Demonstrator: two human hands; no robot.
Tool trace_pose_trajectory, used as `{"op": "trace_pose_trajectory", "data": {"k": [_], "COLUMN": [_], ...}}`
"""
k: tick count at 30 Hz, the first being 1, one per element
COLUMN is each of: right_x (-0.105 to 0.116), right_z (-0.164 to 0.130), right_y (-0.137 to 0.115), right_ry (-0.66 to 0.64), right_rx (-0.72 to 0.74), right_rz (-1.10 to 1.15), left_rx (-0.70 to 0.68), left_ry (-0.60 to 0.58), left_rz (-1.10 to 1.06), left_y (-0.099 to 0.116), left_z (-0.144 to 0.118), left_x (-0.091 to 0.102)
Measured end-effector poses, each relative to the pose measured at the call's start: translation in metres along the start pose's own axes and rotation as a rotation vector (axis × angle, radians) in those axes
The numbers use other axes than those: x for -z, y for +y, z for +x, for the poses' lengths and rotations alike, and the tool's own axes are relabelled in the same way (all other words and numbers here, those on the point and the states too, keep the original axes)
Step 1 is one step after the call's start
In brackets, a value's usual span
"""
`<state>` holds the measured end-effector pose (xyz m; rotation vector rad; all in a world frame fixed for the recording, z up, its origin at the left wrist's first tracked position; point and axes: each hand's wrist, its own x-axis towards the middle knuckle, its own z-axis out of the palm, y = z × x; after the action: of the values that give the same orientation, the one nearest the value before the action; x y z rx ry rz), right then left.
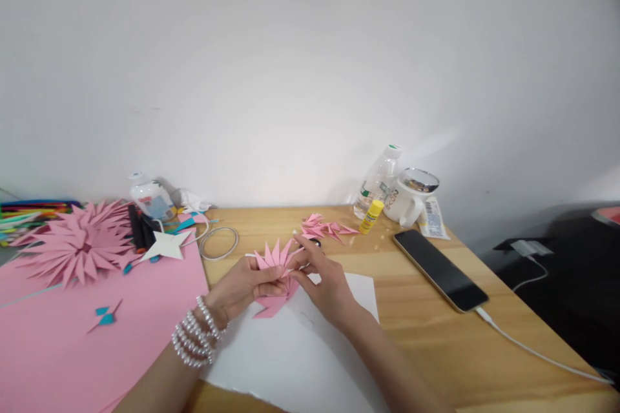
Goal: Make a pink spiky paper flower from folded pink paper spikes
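Above a white sheet of paper [285,355], both hands hold a pink folded-paper fan [271,257] made of several pointed pieces. My left hand [249,284], with pearl bracelets on its wrist, pinches the fan from the left, thumb across its front. On the right side, my right hand [322,281] has its fingers closed on the fan's edge; the exact contact is partly hidden. Some of the fan's points stand upward and others hang below the fingers. Just behind the right hand shows a small black loop [316,242]. Loose pink folded pieces [322,227] lie farther back.
A yellow glue stick [371,217], clear bottle [380,181] and white mug [407,200] stand back right. A phone [438,269] with a cable lies right. Left are pink paper [159,316], a spiky pink paper flower [80,245], a white paper star [166,245] and a white bottle [152,197].
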<state>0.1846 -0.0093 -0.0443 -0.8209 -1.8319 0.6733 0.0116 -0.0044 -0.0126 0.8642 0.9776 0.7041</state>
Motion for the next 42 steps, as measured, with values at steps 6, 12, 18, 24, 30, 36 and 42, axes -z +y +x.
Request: {"op": "trace_pose_trajectory", "data": {"k": [6, 12, 18, 24, 30, 36, 42], "right_x": [0.0006, 0.0, -0.0008, -0.0013, -0.0018, -0.0035, -0.0087], "right_z": [0.0002, 0.0001, -0.0004, 0.0004, -0.0006, -0.0013, -0.0012], "right_y": [0.0013, -0.0005, -0.0015, 0.0007, -0.0001, -0.0019, -0.0068], "right_ry": [-0.052, -0.061, -0.029, -0.094, -0.027, 0.109, 0.23], "right_rx": [0.005, 0.03, 0.037, 0.05, -0.006, -0.003, -0.055], "right_rz": [-0.041, -0.055, -0.021, -0.086, -0.006, -0.107, -0.102], "left_rx": [0.007, 0.01, 0.041, 0.042, 0.028, -0.06, -0.109], "left_ry": [0.003, -0.016, -0.019, -0.007, 0.009, 0.035, 0.025], "left_rz": [-0.01, -0.019, -0.08, -0.066, -0.052, -0.059, -0.056], "left_y": [-0.0005, -0.0011, 0.0001, -0.0008, -0.0003, -0.0022, -0.0065], "left_z": [0.0002, 0.0011, 0.0007, 0.0021, 0.0008, 0.0012, 0.0042], "left_x": [0.0005, 0.0018, 0.0014, 0.001, 0.0005, -0.0027, -0.0042]}}
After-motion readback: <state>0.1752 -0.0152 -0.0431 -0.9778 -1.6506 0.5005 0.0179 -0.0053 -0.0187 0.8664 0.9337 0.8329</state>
